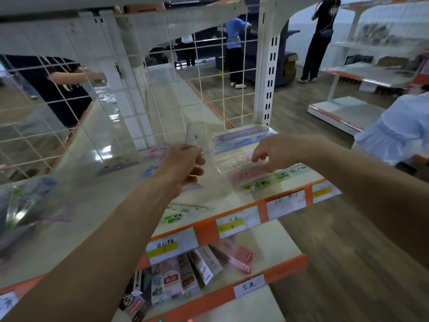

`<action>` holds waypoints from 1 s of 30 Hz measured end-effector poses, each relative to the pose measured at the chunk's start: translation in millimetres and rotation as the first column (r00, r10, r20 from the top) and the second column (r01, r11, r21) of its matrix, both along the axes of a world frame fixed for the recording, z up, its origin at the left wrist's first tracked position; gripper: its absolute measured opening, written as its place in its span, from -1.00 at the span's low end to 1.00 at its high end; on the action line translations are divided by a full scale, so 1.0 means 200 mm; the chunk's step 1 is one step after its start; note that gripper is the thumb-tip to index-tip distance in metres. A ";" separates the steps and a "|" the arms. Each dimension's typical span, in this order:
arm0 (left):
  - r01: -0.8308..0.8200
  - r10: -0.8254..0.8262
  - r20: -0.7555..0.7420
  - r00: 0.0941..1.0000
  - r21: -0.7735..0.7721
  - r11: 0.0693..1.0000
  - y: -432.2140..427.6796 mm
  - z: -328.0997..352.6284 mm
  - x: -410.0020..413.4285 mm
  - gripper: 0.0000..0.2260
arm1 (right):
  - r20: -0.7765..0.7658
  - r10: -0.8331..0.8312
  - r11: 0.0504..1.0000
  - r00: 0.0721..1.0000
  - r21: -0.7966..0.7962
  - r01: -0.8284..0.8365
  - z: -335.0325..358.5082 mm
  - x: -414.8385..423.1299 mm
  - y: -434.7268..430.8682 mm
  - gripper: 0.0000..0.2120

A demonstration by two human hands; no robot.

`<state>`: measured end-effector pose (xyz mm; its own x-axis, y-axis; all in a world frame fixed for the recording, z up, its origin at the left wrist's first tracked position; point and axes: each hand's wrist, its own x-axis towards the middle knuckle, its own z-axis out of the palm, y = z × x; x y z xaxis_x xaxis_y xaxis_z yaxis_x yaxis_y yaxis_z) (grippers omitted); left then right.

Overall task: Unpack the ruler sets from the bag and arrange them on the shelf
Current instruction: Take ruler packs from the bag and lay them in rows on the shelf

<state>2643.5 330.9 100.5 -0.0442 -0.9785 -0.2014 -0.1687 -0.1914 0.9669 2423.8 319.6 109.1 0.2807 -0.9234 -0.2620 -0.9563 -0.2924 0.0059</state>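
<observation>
Your left hand (183, 165) grips a clear ruler set (193, 138) upright; your right hand (275, 152) curls over the pink set (241, 173) on the shelf (217, 194), grip unclear.

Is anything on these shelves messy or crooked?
Yes. On the lower shelf, two pink boxes lie flat and slanted beside packs that stand in a row. On the upper shelf, the ruler sets lie at different angles, some overlapping, not in a neat line.
</observation>
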 end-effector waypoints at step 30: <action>-0.314 0.293 -0.182 0.939 -0.103 0.944 0.09 0.13 0.71 -0.92 | 0.831 0.024 0.973 0.556 0.108 -0.204 0.22 0.94 -0.18 -0.91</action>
